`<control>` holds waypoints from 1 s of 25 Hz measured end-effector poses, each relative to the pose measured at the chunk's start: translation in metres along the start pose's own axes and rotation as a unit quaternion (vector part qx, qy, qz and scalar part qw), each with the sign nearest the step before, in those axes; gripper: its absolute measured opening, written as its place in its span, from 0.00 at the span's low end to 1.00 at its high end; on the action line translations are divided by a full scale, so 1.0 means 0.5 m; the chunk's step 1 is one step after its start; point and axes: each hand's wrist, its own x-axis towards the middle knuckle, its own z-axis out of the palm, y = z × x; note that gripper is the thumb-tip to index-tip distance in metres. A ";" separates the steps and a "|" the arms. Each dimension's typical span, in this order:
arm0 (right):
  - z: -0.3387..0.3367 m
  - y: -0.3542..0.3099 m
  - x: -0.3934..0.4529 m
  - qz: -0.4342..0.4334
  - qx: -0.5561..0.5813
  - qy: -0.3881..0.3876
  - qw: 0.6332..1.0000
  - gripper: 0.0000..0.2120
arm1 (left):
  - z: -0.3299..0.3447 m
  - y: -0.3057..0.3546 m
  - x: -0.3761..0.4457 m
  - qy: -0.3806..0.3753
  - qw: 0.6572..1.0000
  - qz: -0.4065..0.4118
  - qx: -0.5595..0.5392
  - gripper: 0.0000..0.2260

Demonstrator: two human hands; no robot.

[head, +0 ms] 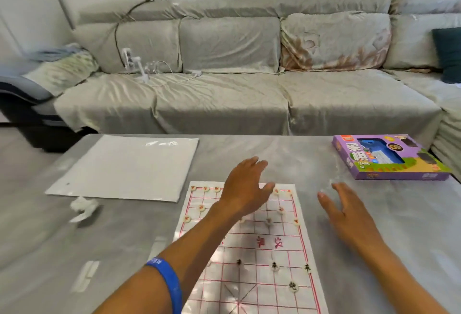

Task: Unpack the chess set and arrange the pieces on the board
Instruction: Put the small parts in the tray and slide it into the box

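Nearest the camera, a blue wristband (166, 281) with small white print, too blurred to read, circles the left forearm. That arm reaches across the paper chess board (252, 251), and the left hand (245, 189) hovers over the board's far end with fingers spread and relaxed, holding nothing. To the right of the board, the right hand (345, 210) is likewise spread and loose above the grey desk (399, 226), holding nothing.

On the red-lined grid, round white pieces sit on the line crossings: red-marked pieces (201, 208) stand along the far rows, black-marked pieces (275, 266) in the near half. Red characters are printed across the middle band; several black pieces seem to carry the soldier character and one (293, 286) the cannon, though blur leaves this uncertain.

At the desk's far right corner lies the purple game box (389, 157), flat and closed, with a window through which a blue tray (379, 154) shows. Its lid bears large Chinese characters for chess and the word "XIANG" beneath.

A white sheet (124, 169) lies at far left, with crumpled white wrapping (82, 207) just beside its near edge.
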 end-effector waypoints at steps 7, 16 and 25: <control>0.218 -0.327 -0.146 -0.187 -0.049 -0.120 0.974 0.21 | -0.176 -0.364 -0.330 0.086 0.974 -0.206 -0.038 0.19; 0.430 -0.517 -0.207 -0.273 -0.085 -0.186 0.940 0.20 | -0.217 -0.613 -0.327 0.136 0.953 -0.255 0.090 0.29; 0.578 -0.578 -0.071 -0.257 -0.308 -0.062 0.914 0.11 | -0.189 -0.701 -0.293 0.241 0.929 -0.275 -0.054 0.08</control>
